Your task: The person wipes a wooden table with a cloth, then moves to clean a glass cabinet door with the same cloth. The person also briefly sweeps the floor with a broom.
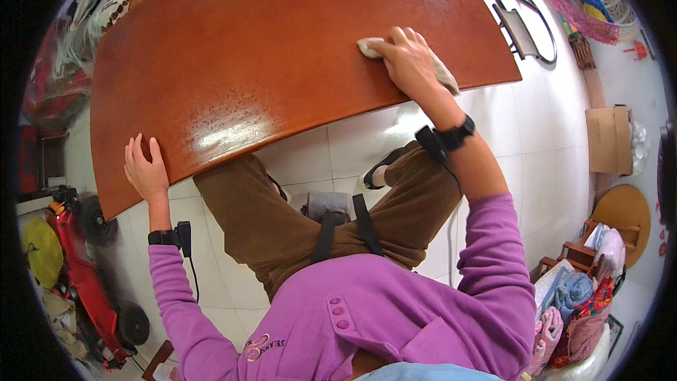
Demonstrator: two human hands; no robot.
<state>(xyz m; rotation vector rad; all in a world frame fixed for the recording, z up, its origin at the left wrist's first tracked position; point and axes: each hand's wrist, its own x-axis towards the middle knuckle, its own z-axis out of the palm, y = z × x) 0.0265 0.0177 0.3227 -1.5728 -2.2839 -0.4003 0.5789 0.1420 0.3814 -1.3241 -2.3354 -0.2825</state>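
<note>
A pale cloth lies bunched under my right hand, which presses it against the reddish-brown wooden tabletop near the front edge. Part of the cloth trails past my wrist, over that edge. My left hand rests flat on the table's near left corner, fingers apart and holding nothing. Light reflects off the glossy surface, and a speckled patch, perhaps wet, shows between the hands, nearer the left one. Black bands with small devices and cables circle both wrists.
My knees are at the table's front edge. A folding chair stands beyond the right end. A red wheeled toy vehicle is at left. On the right are a cardboard box, a round brown board and piled fabrics.
</note>
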